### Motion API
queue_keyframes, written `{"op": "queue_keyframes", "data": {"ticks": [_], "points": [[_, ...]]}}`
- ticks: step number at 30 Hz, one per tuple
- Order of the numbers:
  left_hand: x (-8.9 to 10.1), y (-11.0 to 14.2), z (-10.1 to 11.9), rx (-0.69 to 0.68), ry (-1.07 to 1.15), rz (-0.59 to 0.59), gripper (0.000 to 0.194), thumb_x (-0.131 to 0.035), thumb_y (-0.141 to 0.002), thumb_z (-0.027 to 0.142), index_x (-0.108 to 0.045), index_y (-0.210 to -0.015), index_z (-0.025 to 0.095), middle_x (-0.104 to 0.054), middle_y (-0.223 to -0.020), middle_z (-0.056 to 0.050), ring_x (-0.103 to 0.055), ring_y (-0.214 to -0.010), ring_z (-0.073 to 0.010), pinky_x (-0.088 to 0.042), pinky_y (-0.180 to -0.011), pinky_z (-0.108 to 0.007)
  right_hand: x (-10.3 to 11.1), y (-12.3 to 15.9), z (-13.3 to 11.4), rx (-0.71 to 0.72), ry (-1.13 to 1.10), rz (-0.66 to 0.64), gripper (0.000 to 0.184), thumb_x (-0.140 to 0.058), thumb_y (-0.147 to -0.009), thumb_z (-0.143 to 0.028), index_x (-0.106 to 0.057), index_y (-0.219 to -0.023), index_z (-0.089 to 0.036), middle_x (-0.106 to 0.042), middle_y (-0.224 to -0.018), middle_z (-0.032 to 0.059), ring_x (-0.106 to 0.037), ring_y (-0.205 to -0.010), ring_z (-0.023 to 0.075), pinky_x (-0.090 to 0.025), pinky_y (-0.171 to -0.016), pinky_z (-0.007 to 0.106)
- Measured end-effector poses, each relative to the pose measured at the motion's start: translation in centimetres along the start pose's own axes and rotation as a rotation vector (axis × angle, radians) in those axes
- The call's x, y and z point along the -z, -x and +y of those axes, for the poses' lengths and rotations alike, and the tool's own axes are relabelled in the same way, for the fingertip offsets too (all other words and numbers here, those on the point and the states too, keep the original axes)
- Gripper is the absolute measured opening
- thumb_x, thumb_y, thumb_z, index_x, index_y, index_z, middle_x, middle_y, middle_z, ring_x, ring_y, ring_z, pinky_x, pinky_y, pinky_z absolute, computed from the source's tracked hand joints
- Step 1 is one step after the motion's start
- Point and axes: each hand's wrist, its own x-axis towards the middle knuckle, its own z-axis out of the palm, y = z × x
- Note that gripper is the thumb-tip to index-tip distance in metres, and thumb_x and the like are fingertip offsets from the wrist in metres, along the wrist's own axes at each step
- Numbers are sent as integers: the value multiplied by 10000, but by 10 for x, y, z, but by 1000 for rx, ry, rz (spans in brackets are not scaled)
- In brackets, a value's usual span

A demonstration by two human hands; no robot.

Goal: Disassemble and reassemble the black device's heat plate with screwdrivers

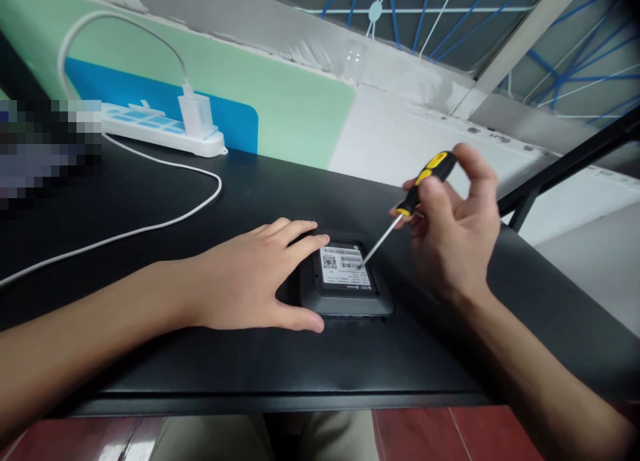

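A flat black square device (350, 305) lies on the dark table, its upper face bearing a white label (344, 267) with a QR code and barcodes. My left hand (265, 274) rests over its left side, fingers stretched out and thumb spread along the near edge. In my right hand (457, 227) is a screwdriver (417, 184) with a black and yellow handle, gripped between thumb and fingers. Its metal shaft slants down to the left, the tip over the label's right part. Whether the tip touches the surface I cannot tell.
A white power strip (165, 129) with a plugged-in white charger (197, 114) stands at the back left. From there a white cable (165, 224) runs across the black table (280, 367). A black metal bar (570, 161) rises at the right, and a pixelated patch covers the far left.
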Motion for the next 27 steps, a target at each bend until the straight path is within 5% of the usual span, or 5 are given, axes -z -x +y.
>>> {"op": "queue_keyframes", "data": {"ticks": [3,11,18,22,27], "points": [[-1,2,2,33,15,25,1010,-615,-863,816,-354,-1631,214,-299,-1725,-114,-326,-1561,-389,-359,-1244,-530,19,-27,22,-3,218,132,461,-613,-923,-392,-495,-1361,-311,-547,-718,-42,-518,-557,151,-520,-566,345],[1,3,1,8,-6,-1,1027,-573,-880,824,-336,-1638,173,-292,-1721,-152,-313,-1560,-413,-361,-1236,-544,35,-35,39,-93,902,-350,454,-645,-870,-390,-714,-1294,-244,-568,-682,-14,-550,-652,180,-513,-751,414],[4,1,4,37,-12,-35,1034,-571,-886,813,-306,-1650,169,-267,-1729,-161,-277,-1574,-419,-352,-1237,-553,29,-28,48,-67,1006,-462,530,-640,-868,-421,-695,-1364,-245,-625,-785,30,-588,-727,207,-501,-832,432],[4,3,4,42,-6,-31,1033,-574,-879,821,-307,-1650,187,-266,-1732,-147,-275,-1577,-417,-346,-1240,-556,38,-38,48,-119,955,-372,666,-620,-886,-572,-610,-1444,-209,-663,-766,24,-622,-699,213,-509,-771,412],[1,4,1,26,1,2,1022,-585,-877,815,-326,-1642,188,-293,-1722,-145,-306,-1566,-412,-370,-1229,-557,91,-68,56,-111,931,27,479,-590,-925,-504,-685,-1282,-199,-713,-878,107,-669,-825,255,-494,-832,436]]}}
